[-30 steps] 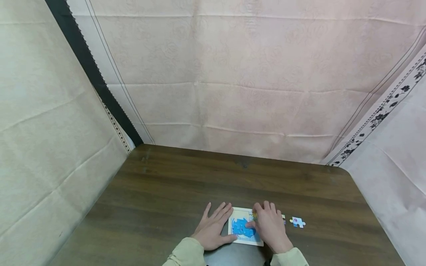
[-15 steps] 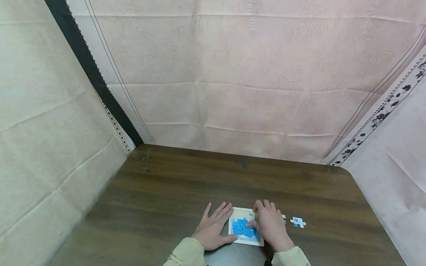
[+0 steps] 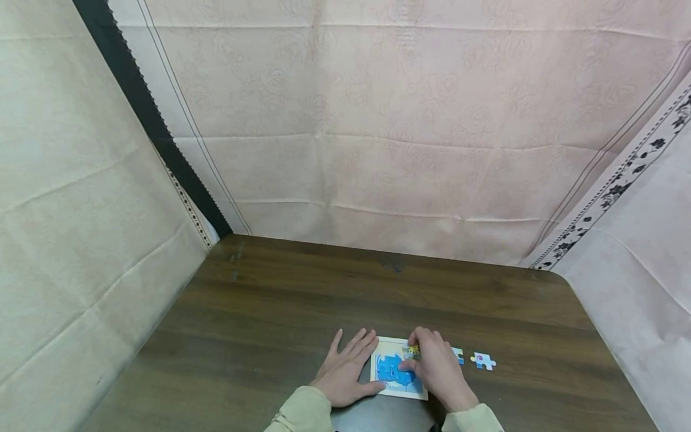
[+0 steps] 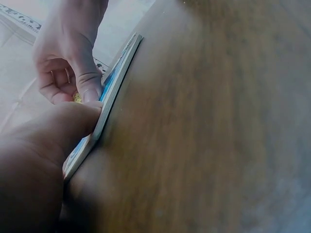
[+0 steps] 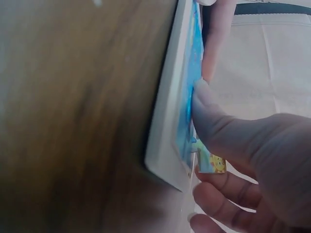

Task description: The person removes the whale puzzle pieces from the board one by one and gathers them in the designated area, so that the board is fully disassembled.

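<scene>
A small square jigsaw puzzle (image 3: 403, 395) with a pale frame and a blue picture lies on the table. My left hand (image 3: 345, 371) is spread flat at its left side, with the thumb (image 4: 77, 119) resting on the near edge. At the upper right of the puzzle, my right hand (image 3: 439, 369) pinches a puzzle piece with a yellow sun (image 5: 212, 159). This piece is tilted up from the board in the right wrist view. The right thumb tip (image 5: 201, 92) reaches over the blue picture, and the curled fingers partly hide the piece.
Right of the puzzle lie two loose pieces: a white and blue puzzle piece (image 3: 483, 360) and another puzzle piece (image 3: 458, 355) partly behind my right hand. The brown wooden table (image 3: 302, 288) ends at pale cloth hangings (image 3: 378, 144) at the back and sides.
The right fingers have drawn closer together and shifted slightly, so more of the sun piece and of the nearer loose piece shows. My left hand has stayed in place.
</scene>
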A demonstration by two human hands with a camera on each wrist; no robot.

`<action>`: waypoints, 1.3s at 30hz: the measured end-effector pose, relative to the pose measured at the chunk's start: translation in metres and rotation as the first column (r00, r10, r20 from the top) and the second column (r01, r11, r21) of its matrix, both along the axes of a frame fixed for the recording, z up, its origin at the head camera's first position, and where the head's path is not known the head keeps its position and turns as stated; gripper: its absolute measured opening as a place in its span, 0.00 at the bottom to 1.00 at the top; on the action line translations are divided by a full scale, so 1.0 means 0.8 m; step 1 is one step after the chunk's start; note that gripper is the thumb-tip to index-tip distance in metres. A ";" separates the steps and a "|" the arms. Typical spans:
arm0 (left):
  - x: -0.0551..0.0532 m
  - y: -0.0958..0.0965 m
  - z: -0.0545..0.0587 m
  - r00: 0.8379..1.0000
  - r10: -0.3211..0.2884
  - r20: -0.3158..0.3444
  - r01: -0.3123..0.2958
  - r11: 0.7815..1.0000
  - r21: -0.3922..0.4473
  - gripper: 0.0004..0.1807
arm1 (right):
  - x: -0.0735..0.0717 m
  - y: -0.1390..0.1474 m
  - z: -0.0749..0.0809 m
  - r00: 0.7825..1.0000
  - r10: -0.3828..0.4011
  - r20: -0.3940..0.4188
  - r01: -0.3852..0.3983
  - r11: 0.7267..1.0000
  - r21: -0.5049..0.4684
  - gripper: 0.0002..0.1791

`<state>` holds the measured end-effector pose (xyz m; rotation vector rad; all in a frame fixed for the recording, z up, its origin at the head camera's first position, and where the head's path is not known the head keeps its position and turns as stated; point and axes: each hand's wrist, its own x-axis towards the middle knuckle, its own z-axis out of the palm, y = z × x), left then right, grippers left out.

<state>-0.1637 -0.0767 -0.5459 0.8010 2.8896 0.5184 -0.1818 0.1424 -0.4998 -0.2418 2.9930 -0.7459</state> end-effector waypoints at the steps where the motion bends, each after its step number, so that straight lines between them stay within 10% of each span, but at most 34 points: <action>1: 0.000 0.000 0.000 1.000 -0.001 0.001 0.001 1.000 -0.001 0.49 | 0.000 0.000 -0.001 1.000 0.005 0.002 -0.005 1.000 -0.004 0.21; 17: 0.000 0.001 0.003 1.000 0.019 0.012 -0.018 1.000 -0.013 0.49 | 0.000 0.006 -0.013 0.997 -0.019 0.080 0.034 0.982 -0.187 0.15; 39: -0.002 0.002 -0.001 0.999 0.030 0.021 -0.029 0.999 -0.029 0.50 | 0.009 0.001 0.000 0.998 0.043 -0.050 -0.044 0.999 -0.011 0.12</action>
